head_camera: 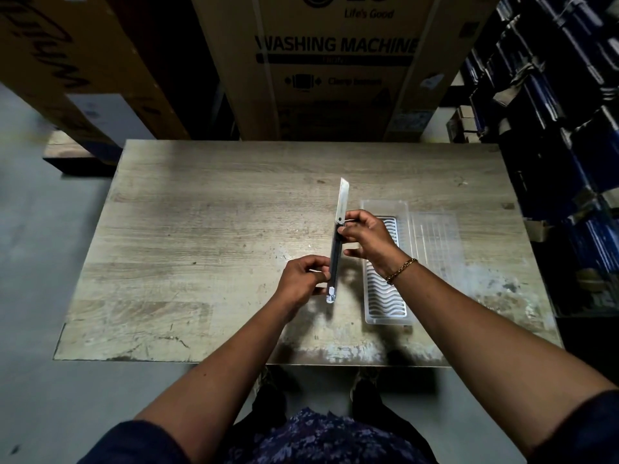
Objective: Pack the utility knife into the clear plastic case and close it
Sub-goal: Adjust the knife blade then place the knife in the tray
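Note:
I hold a long utility knife (pixel 339 226) above the middle of the wooden table (pixel 201 236), its silver blade extended and pointing away from me. My left hand (pixel 303 279) pinches the knife's near end. My right hand (pixel 365 237) grips the handle at the slider, just below the blade. The clear plastic case (pixel 385 296) lies open on the table to the right of the knife, its ribbed tray partly hidden under my right wrist. The flat transparent lid (pixel 437 242) is folded out to the right.
A large washing machine carton (pixel 335 61) stands right behind the table. More cartons (pixel 73 61) lean at the back left. Dark stacked boxes (pixel 552 128) fill the right side, close to the table's edge. Grey floor lies to the left.

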Motion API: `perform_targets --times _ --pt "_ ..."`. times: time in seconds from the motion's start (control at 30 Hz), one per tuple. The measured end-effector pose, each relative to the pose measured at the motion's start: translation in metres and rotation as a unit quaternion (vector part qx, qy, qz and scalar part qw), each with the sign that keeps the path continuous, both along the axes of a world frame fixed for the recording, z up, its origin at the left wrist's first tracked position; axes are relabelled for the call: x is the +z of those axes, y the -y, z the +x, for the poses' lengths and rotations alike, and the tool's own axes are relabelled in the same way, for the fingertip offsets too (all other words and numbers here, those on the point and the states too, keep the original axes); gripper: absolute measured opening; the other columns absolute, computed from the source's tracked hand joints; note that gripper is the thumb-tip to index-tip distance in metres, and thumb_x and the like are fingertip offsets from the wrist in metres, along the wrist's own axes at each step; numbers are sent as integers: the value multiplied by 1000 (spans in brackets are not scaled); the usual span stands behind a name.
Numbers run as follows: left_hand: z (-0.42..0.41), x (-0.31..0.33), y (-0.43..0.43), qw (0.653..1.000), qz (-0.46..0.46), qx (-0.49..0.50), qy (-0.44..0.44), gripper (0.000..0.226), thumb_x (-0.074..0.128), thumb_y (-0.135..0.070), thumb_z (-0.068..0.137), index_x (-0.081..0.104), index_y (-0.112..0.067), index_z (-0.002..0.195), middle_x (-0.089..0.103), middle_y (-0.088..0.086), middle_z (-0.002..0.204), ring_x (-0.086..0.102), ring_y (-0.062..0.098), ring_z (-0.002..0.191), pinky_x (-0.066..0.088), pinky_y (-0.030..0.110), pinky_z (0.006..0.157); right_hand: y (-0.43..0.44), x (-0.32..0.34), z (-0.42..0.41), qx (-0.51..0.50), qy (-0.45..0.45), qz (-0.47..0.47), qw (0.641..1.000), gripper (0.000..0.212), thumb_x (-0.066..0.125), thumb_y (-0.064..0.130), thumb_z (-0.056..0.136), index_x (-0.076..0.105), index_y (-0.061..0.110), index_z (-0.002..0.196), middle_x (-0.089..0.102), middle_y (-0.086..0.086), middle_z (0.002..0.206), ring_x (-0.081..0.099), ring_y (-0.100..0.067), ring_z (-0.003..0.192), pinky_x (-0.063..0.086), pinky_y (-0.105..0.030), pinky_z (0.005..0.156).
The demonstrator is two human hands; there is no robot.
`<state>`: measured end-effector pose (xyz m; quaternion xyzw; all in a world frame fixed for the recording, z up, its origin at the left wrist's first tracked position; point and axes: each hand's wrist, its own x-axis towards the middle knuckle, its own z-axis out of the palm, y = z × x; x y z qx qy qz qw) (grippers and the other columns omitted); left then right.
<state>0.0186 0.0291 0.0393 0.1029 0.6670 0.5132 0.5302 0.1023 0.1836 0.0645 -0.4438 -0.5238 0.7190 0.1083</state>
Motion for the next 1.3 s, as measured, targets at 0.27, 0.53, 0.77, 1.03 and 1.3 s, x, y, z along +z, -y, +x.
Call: perform_targets --times 0.27,0.53,0.77,1.03,1.3 --pt "-3 0 -3 1000 -5 -3 -3 25 63 8 88 76 -6 102 68 7 89 67 19 78 60 29 63 -2 -1 2 10 1 -1 1000 23 66 5 85 62 23 98 69 1 88 69 -14 78 54 -33 62" --pt "-4 4 -6 1000 -2 -1 -3 23 62 8 89 75 -9 99 68 4 87 67 11 72 57 25 61 2 0 3 8 -3 -6 1000 27 65 3 86 61 18 108 68 -2 90 69 -13 76 53 -32 62" --pt "-4 6 -8 1000 -4 4 1 23 62 7 89 74 -12 93 67 2 83 68 9 70 57 24 59 6 0 3 7 -9 -8 1000 28 65 2 86 62 22 104 67 -1 86 68 -15 77 52 -32 62" --pt "-6 6 -10 1000 1 20 17 22 64 6 89 74 -13 91 68 3 84 69 10 73 59 27 61 13 -1 4 13 -9 -14 1000 33 65 1 87 62 16 116 66 2 86 68 -15 80 52 -31 63" --pt "-10 1 -9 998 -7 37 39 26 66 4 87 72 0 112 73 10 98 71 19 92 63 31 70 24 -1 5 13 -9 -27 999 36 63 -5 86 62 14 117 63 4 83 67 -13 74 53 -26 55"
